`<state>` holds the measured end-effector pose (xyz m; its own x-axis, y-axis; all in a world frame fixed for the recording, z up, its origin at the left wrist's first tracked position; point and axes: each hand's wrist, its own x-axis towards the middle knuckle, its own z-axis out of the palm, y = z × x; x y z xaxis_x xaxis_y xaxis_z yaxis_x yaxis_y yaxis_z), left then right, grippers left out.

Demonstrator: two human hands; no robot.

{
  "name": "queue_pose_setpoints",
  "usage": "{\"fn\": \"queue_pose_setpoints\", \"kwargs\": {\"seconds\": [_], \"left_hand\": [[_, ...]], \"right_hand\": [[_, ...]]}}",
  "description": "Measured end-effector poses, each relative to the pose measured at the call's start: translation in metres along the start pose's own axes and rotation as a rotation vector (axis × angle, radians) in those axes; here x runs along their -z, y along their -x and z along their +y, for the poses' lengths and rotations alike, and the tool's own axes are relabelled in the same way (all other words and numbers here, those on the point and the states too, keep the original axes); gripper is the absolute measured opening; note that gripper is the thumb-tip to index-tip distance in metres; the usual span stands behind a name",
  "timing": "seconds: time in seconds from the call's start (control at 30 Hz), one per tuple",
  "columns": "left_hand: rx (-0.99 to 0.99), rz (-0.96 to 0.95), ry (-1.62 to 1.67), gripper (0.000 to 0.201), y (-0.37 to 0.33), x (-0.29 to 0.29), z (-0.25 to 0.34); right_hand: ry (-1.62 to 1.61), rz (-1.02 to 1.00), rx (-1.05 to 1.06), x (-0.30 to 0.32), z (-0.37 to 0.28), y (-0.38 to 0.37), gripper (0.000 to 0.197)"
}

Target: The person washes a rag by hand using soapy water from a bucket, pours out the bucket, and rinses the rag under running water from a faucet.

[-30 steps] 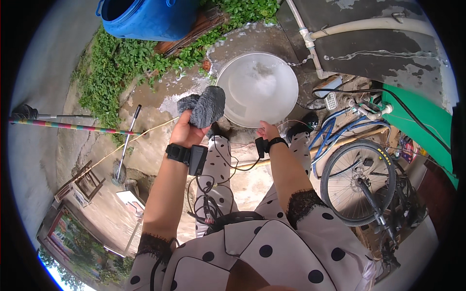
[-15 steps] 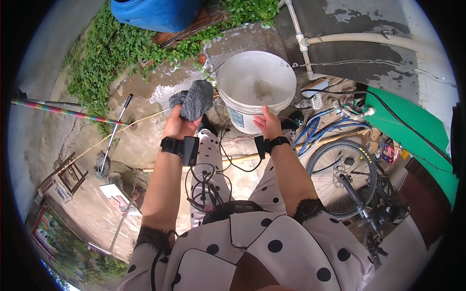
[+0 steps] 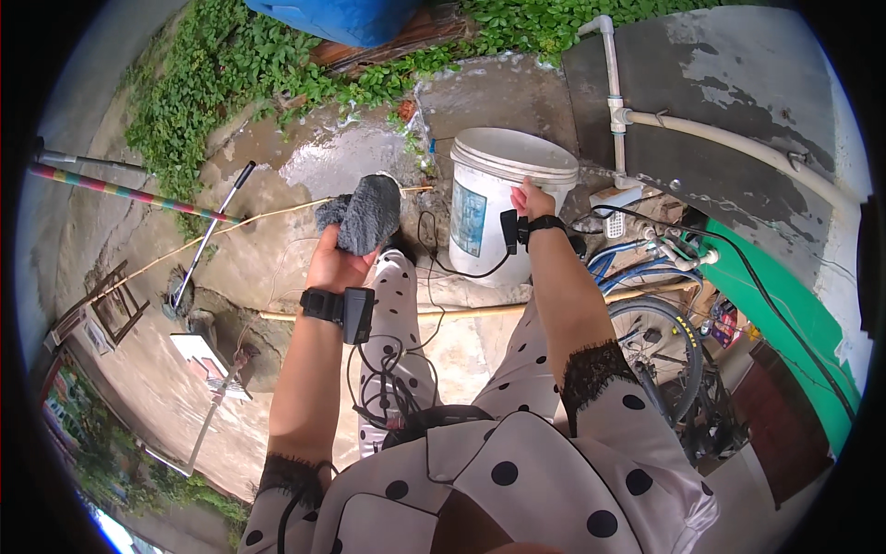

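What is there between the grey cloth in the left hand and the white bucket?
In the head view, only wet concrete ground and a thin black cable lie between the grey cloth and the white bucket.

Dark grey cloth (image 3: 362, 214), white bucket (image 3: 498, 198), black-dotted white sleeves (image 3: 591, 452).
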<state>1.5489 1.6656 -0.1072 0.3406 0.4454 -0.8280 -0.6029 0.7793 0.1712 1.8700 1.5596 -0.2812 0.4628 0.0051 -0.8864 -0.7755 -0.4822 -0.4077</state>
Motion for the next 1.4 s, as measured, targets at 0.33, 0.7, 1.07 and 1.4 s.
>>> {"fn": "queue_pose_setpoints", "kwargs": {"seconds": [0.33, 0.7, 1.07, 1.4], "left_hand": [[-0.004, 0.023, 0.012, 0.034, -0.008, 0.013, 0.005], [0.166, -0.101, -0.175, 0.034, -0.029, -0.066, -0.03], [0.221, -0.183, -0.286, 0.027, -0.037, -0.18, -0.113], [-0.004, 0.146, -0.24, 0.029, -0.021, -0.022, -0.055]], "right_hand": [[-0.03, -0.092, 0.028, -0.046, -0.007, -0.021, 0.03], [-0.211, -0.279, -0.121, 0.024, 0.0, 0.042, 0.04], [0.173, -0.18, 0.167, 0.075, -0.049, 0.033, 0.055], [1.597, 0.112, 1.375, -0.038, -0.021, -0.007, 0.045]]}}
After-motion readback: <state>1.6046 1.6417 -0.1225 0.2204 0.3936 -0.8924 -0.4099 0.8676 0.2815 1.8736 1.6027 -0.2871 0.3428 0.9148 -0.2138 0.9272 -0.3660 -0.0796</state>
